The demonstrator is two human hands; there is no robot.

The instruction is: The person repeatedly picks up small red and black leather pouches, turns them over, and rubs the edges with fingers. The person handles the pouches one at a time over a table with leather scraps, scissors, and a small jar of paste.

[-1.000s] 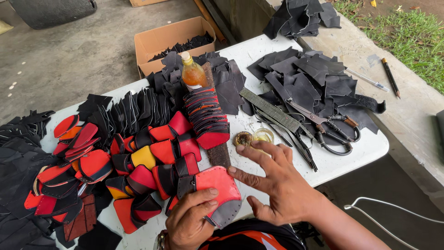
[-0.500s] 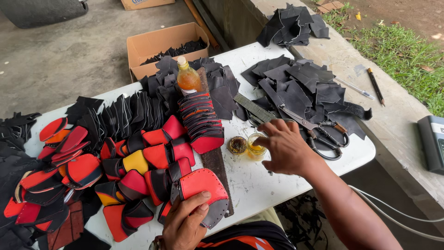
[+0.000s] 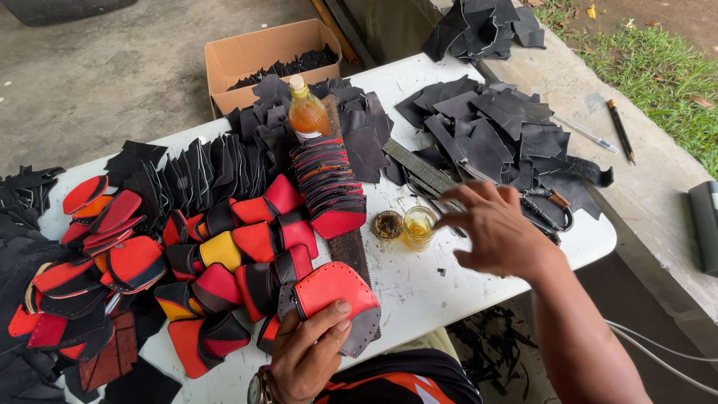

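My left hand (image 3: 305,353) grips a red, rounded leather piece with black trim (image 3: 335,292) at the near edge of the white table (image 3: 426,292). My right hand (image 3: 495,228) hovers with fingers spread just right of a small open jar of yellowish liquid (image 3: 419,227), holding nothing that I can see. Beside the jar lies its round lid (image 3: 388,224). A stack of red and black pieces (image 3: 327,187) stands behind it, next to a bottle of amber liquid (image 3: 307,112).
Rows of red, yellow and black cut pieces (image 3: 187,254) cover the table's left. Black leather scraps (image 3: 508,135) pile at the right, partly hiding scissors. A cardboard box (image 3: 262,56) stands behind. A pen and pencil (image 3: 619,129) lie on the concrete ledge.
My right hand has moved from the near table edge up toward the jar and now hovers to its right. The left hand keeps its hold on the red piece.
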